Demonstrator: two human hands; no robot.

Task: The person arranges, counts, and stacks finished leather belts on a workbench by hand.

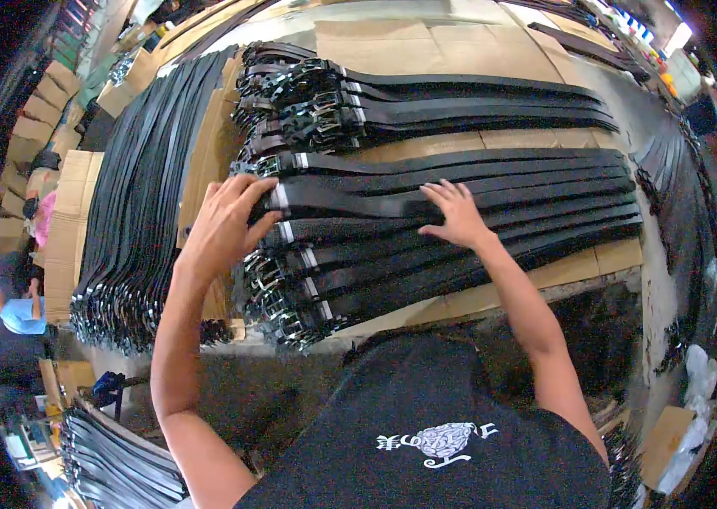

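Note:
Black belts with metal buckles lie in stacked rows on cardboard in front of me, their buckle ends to the left. My left hand (235, 212) has its thumb and fingers closed around the buckle end of one belt (333, 199), beside the white band near its buckle. That belt bows slightly above the row. My right hand (458, 216) is over the middle of the same belt, thumb and fingers spread on either side of it. The held buckle is mostly hidden by my left fingers.
Another belt bundle (477, 97) lies farther back, and a dense row of belts (151, 170) is at the left. Cardboard (426, 47) covers the table. More belts (121, 458) are at lower left. A person in a blue top (23, 314) is at the far left.

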